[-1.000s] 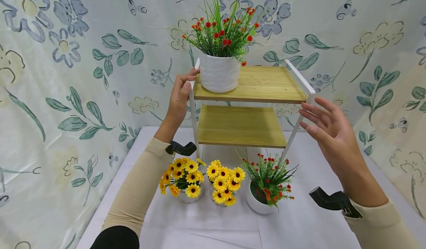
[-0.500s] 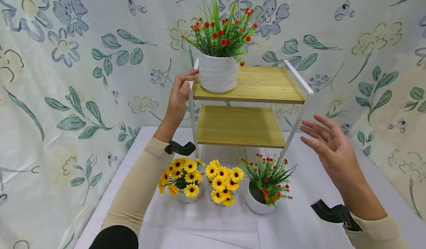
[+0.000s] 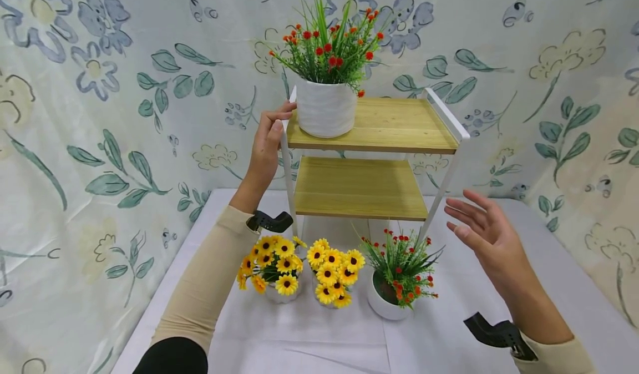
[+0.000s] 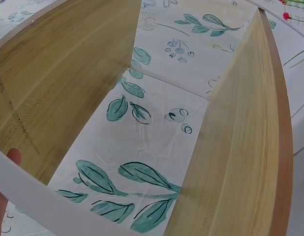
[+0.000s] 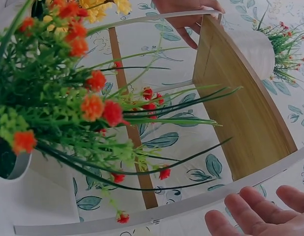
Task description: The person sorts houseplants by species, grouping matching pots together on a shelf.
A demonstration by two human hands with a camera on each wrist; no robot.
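From the head view, the left hand (image 3: 267,141) grips the top left corner of the white-framed shelf (image 3: 444,116), fingers curled round its rail, just beside the white ribbed pot (image 3: 325,109) of red flowers on the upper board. The right hand (image 3: 486,235) hovers with fingers spread, holding nothing, near the shelf's right leg. Two sunflower pots (image 3: 272,263) and a small red-flower pot (image 3: 394,285) stand on the table (image 3: 449,346), near side.

The left wrist view shows the two wooden boards (image 4: 245,147) and a fingertip on the white rail.

The right wrist view shows straight fingers (image 5: 250,214) just off the rail, behind the red blooms (image 5: 93,103).
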